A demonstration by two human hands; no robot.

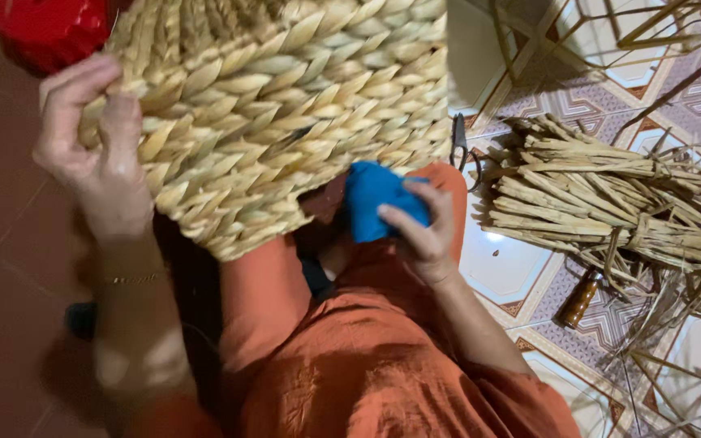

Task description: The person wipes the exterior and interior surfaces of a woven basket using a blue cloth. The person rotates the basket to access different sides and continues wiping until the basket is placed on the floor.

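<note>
A large woven basket point(285, 113) of thick, pale straw-coloured braid fills the upper middle of the head view, reaching from about eleven o'clock to one o'clock and hanging down over the person's lap. The left hand point(91, 138), at about nine to ten o'clock, grips the basket's left edge: the fingers curl over the braided rim and the thumb presses against the weave, so the hand is closed around it rather than spread. A thin gold bracelet point(135, 278) sits on that wrist. The right hand point(423, 231), just right of centre, is closed around a bright blue cloth point(375, 203), bunched up, with the fingers wrapped over its right side; the cloth lies just beneath the basket's lower edge, touching or nearly touching it, which of the two cannot be told. Below both hands the person's orange garment point(383, 373) covers the lap toward six o'clock. At three o'clock a bundle of dried reeds point(610, 203) lies on the patterned tiled floor point(505, 268), with loose strands spreading toward four and five o'clock. A pair of dark scissors point(460, 146) rests between basket and bundle. A small brown bottle point(578, 298) lies near four o'clock. A red object point(50, 32) shows at eleven o'clock, beyond the basket.
</note>
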